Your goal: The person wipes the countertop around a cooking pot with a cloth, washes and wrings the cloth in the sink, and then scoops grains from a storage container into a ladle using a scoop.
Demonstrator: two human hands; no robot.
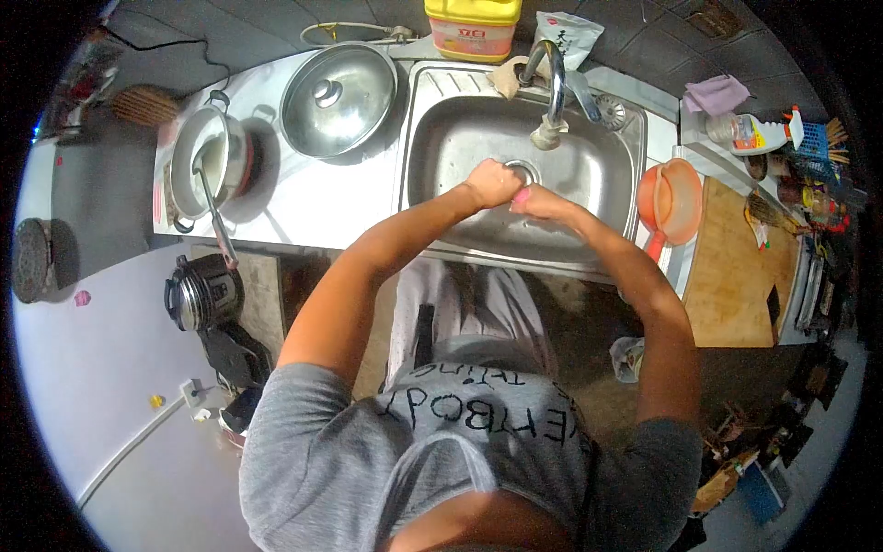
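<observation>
Both hands are over the metal sink (441, 156), just in front of its drain (522, 171). My left hand (494, 183) is closed in a fist, and what it holds, if anything, is hidden. Close beside it on the right, my right hand (544, 203) has its fingers curled in, with a small pink bit (521, 196) showing at the fingertips. What that pink bit belongs to is too small to tell. The curved faucet (556, 83) hangs over the sink, a little above and to the right of the hands.
Left of the sink are a lidded pan (354, 115) and a pot (189, 152) with a ladle (216, 212). To the right stand an orange strainer (682, 201) and a wooden cutting board (736, 267). A yellow-topped tub (472, 41) is behind the sink.
</observation>
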